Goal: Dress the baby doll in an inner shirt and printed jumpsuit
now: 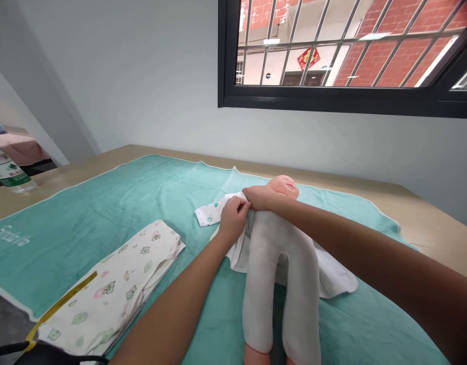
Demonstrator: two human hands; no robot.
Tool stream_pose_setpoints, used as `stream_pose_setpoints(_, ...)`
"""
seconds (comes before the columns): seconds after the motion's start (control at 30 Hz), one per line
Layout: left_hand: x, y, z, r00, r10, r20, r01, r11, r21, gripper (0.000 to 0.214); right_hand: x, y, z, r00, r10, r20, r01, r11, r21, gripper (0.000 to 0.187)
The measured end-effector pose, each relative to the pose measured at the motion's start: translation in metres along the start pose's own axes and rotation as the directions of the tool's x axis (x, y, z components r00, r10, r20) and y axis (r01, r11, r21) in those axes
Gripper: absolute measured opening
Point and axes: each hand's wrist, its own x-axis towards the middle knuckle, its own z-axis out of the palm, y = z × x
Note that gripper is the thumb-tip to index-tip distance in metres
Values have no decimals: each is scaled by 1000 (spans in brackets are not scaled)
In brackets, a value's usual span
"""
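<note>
A black cord (7,350) crosses the lower left corner beside a yellow strip (68,298). A teal towel (142,190) covers much of a wooden table (438,220) beneath a barred window (332,99). A doll (281,235) lies face up on the towel, head toward the wall (160,76), legs toward the camera. A folded printed cloth (119,284) rests to its left; a white shirt (239,255) spreads partly under it. A bottle (10,170) stands at far left. The left hand (234,217) pinches the shirt near the doll's chest; the right hand (260,196) reaches across, touching the left, its grip too hidden to tell.
</note>
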Motion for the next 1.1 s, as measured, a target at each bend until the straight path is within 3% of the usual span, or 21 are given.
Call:
stream_pose_setpoints(0.13,-2,-5,-7,998,-28,-54,32,997,70,14,-10,-1,-5,1000,28,13,-28,999,33,26)
stream_pose_setpoints(0.23,-5,-3,-16,987,-93,-129,131,937,323,12,-22,3,-10,973,-162,-165,182,977,112,46)
stream_pose_setpoints(0.3,-7,3,-22,978,-191,-85,208,845,493,20,-26,7,-12,918,-332,-215,361,926,113,50)
stream_pose_setpoints(0.37,-11,11,-26,951,-310,2,248,762,598,30,-27,11,-12,876,-444,-190,469,875,119,45)
stream_pose_setpoints(0.47,-16,18,-26,899,-425,101,258,702,663,41,-23,13,-9,876,-443,-193,473,866,159,38)
stream_pose_setpoints(0.57,-20,18,-21,928,-363,87,190,660,727,43,-19,12,-3,887,-412,-208,448,876,179,41)
stream_pose_setpoints(0.63,-21,14,-19,952,-301,53,159,635,756,45,-17,11,0,867,-455,-204,489,854,177,50)
stream_pose_setpoints(0.7,-20,10,-18,939,-339,53,205,679,705,46,-15,11,3,825,-526,-206,558,816,153,55)
stream_pose_setpoints(0.8,-17,7,-15,906,-407,113,320,836,445,38,-11,11,5,783,-580,-225,609,788,88,48)
stream_pose_setpoints(0.9,-19,13,-10,947,-280,160,262,957,124,31,-11,10,6,801,-533,-271,561,827,31,29)
stream_pose_setpoints(1.0,-22,21,-6,979,-150,140,165,980,-108,28,-15,13,3,812,-459,-360,483,875,-26,20)
stream_pose_setpoints(1.1,-23,20,-4,981,-175,81,191,937,-292,29,-23,21,-3,820,-391,-417,410,911,-48,20)
